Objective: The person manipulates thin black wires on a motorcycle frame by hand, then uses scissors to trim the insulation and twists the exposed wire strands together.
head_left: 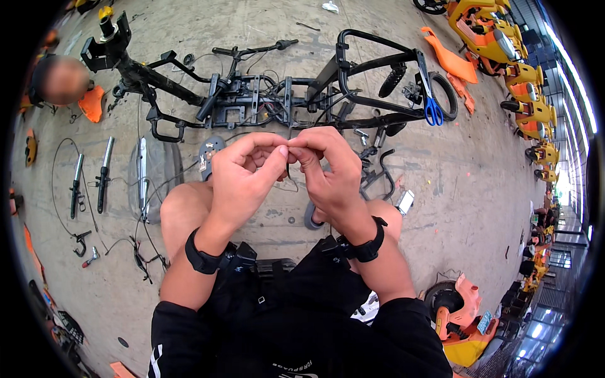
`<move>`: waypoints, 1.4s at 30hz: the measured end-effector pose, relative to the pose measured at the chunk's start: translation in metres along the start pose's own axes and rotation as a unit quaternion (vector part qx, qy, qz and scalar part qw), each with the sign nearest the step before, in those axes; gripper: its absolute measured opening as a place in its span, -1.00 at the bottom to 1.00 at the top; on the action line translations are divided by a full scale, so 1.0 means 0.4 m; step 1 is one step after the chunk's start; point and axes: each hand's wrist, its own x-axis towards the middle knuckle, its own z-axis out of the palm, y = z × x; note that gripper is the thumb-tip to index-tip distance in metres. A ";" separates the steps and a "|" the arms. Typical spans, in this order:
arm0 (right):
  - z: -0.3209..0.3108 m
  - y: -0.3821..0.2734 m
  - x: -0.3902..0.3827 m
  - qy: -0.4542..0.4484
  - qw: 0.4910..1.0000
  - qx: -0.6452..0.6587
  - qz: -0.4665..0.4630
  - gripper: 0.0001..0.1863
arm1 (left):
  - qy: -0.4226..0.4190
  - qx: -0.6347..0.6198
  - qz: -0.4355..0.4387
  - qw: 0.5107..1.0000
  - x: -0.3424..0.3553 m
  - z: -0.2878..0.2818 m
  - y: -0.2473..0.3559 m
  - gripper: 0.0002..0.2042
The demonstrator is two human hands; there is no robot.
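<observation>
My left hand (242, 176) and my right hand (331, 167) meet fingertip to fingertip in front of me, thumbs and forefingers pinched together. Between them runs a thin black wire (288, 170), a short length of which shows below the fingertips; the pinched part is hidden. Just beyond my hands lies a black scooter frame (236, 104) with wires strung along its middle. Blue-handled scissors (432, 104) hang at the right end of that frame.
On the floor to the left lie fork tubes (104, 173) and a cable with levers (144, 255). A phone-like white object (405, 201) and a bent black bar (386, 176) are at the right. Yellow scooters (529, 94) line the far right; another person (60, 82) is at the left.
</observation>
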 end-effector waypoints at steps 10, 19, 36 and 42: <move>0.007 0.010 -0.001 0.018 0.995 -0.056 -0.078 -0.83 | -0.002 -0.014 -0.005 1.000 0.005 -0.019 -0.005 -0.88; 0.010 -0.004 -0.009 0.007 0.996 -0.042 -0.073 -0.80 | 0.017 0.017 -0.016 1.000 0.000 -0.016 -0.001 -0.91; 0.000 0.009 -0.007 -0.004 0.996 -0.034 -0.077 -0.80 | 0.009 0.015 -0.003 1.000 -0.003 -0.015 0.006 -0.92; 0.006 0.005 -0.014 -0.001 0.997 -0.033 -0.065 -0.80 | 0.027 0.013 -0.014 0.999 -0.003 -0.014 0.005 -0.93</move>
